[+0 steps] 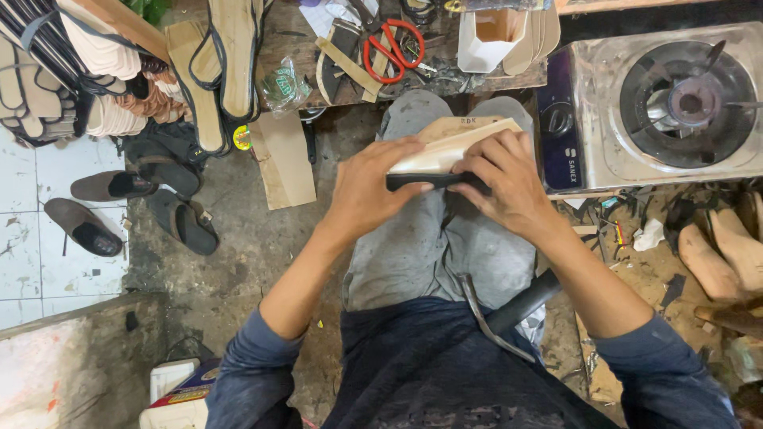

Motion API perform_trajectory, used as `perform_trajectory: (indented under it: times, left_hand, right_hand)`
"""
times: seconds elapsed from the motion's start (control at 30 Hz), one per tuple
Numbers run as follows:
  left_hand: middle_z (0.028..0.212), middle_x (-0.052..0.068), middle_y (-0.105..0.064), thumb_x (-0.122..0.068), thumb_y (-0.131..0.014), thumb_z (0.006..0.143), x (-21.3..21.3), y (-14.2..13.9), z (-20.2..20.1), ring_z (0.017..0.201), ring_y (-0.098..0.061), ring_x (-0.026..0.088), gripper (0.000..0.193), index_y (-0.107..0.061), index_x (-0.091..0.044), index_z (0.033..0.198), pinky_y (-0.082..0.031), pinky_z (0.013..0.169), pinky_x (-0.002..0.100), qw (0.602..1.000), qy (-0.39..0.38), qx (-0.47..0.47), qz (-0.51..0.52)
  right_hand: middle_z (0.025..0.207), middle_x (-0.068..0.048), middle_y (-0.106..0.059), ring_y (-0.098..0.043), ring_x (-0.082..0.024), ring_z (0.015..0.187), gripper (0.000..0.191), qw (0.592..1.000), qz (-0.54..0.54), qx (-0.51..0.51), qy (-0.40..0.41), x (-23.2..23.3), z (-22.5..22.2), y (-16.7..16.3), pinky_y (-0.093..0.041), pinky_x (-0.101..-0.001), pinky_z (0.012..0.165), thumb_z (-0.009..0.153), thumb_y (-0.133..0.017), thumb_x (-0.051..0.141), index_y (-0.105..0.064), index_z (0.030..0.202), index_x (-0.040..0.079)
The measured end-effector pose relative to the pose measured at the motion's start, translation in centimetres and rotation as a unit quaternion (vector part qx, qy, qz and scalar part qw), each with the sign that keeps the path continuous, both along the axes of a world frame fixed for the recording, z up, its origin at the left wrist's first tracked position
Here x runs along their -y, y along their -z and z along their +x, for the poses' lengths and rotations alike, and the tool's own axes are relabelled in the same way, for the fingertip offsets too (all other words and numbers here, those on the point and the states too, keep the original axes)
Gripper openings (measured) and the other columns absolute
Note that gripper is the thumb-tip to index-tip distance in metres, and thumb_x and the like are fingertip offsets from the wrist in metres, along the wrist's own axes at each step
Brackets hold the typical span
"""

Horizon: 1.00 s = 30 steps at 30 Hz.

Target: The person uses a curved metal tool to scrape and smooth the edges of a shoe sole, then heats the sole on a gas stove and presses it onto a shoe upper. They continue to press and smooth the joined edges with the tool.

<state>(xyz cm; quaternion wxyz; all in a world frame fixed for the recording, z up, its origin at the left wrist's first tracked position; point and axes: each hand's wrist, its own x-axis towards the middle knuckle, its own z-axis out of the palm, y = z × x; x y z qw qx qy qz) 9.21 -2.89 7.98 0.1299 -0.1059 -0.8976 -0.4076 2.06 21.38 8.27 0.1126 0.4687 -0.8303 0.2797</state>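
Note:
I hold a pale tan shoe sole (451,144) with a black edge over my knees, which are in grey trousers. My left hand (367,189) grips its left end, thumb along the black edge. My right hand (504,179) clasps its right end, fingers curled over the top. A hammer with a dark handle (502,313) lies across my lap near my right forearm.
A steel single-burner gas stove (664,107) stands at the right. Red-handled scissors (393,49) and a white box (486,36) lie on the wooden bench ahead. Stacked soles (103,71) hang at upper left, with dark slippers (131,208) on the floor. Wooden shoe lasts (725,253) lie at right.

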Motion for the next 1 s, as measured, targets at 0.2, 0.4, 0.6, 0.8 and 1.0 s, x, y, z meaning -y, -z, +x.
perform_trajectory:
  times: [0.2, 0.4, 0.6, 0.8, 1.0]
  left_hand:
    - [0.127, 0.004, -0.073, -0.034, -0.089, 0.073, -1.6, 0.2, -1.2, 0.113, -0.070, 0.025, 0.058, -0.070, -0.011, 0.123, -0.055, 0.089, 0.038, 0.999, -0.004, -0.023, -0.031]
    - [0.125, 0.005, -0.073, -0.035, -0.089, 0.074, -1.7, 0.9, -1.0, 0.116, -0.069, 0.025, 0.057, -0.070, -0.009, 0.121, -0.056, 0.093, 0.038, 0.998, -0.010, -0.056, -0.040]
    - [0.123, 0.006, -0.074, -0.031, -0.089, 0.078, -1.9, 1.2, -1.1, 0.114, -0.071, 0.025, 0.049, -0.072, -0.008, 0.118, -0.057, 0.093, 0.038, 0.996, -0.021, -0.076, -0.039]
    - [0.119, 0.007, -0.075, -0.029, -0.088, 0.079, -2.2, 1.4, -1.2, 0.109, -0.073, 0.025, 0.045, -0.072, -0.008, 0.116, -0.058, 0.090, 0.037, 0.994, -0.042, -0.095, -0.039]
    - [0.123, 0.011, -0.071, -0.027, -0.082, 0.081, -3.4, 1.0, -0.9, 0.116, -0.066, 0.028, 0.046, -0.070, -0.007, 0.121, -0.049, 0.093, 0.043, 0.993, -0.052, -0.061, -0.085]
  right_hand:
    - [0.093, 0.000, -0.065, -0.057, -0.025, 0.097, 0.026, 0.999, -0.029, 0.023, 0.001, -0.2, -0.3, 0.9, -0.038, -0.0418, 0.091, 0.078, -0.088, 0.018, -0.067, 0.090, 0.010]
    - [0.091, 0.000, -0.065, -0.057, -0.023, 0.094, 0.022, 0.999, -0.035, 0.017, 0.031, 0.1, -0.1, 1.2, -0.038, -0.0406, 0.089, 0.080, -0.088, 0.017, -0.068, 0.087, 0.010]
    - [0.093, 0.000, -0.066, -0.057, -0.024, 0.095, 0.022, 0.999, -0.034, 0.005, 0.031, 0.0, -0.1, 1.6, -0.037, -0.0408, 0.088, 0.080, -0.088, 0.016, -0.069, 0.090, 0.010]
    - [0.092, -0.001, -0.065, -0.057, -0.024, 0.095, 0.024, 0.998, -0.038, 0.015, 0.040, 0.5, -0.3, 1.6, -0.037, -0.0416, 0.087, 0.079, -0.089, 0.016, -0.068, 0.090, 0.010]
    - [0.109, -0.012, -0.060, -0.055, -0.033, 0.104, 0.049, 0.999, -0.031, 0.021, 0.020, -1.2, -0.8, -0.6, -0.040, -0.0461, 0.091, 0.070, -0.090, 0.017, -0.064, 0.109, 0.002]
